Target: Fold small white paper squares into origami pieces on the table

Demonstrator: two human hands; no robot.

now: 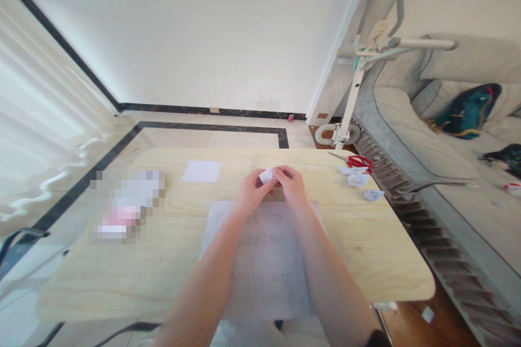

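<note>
Both hands meet above the far half of the table, pinching a small piece of folded white paper [266, 175] between them. My left hand [252, 191] grips its left side, thumb across the near edge. My right hand [291, 184] has thumb and fingertips closed on its right side. Part of the paper is hidden behind the fingers. Under my wrists and forearms lies a large printed sheet [266, 265]. A flat white square of paper [201, 171] rests to the left of my hands.
On the wooden table [171, 276], red-handled scissors [358, 162] lie at the far right beside several folded white paper pieces [358, 179]. A blurred-out item [130, 203] is at the left. Beyond the right edge stand white exercise equipment [352, 97] and a grey sofa [407, 119].
</note>
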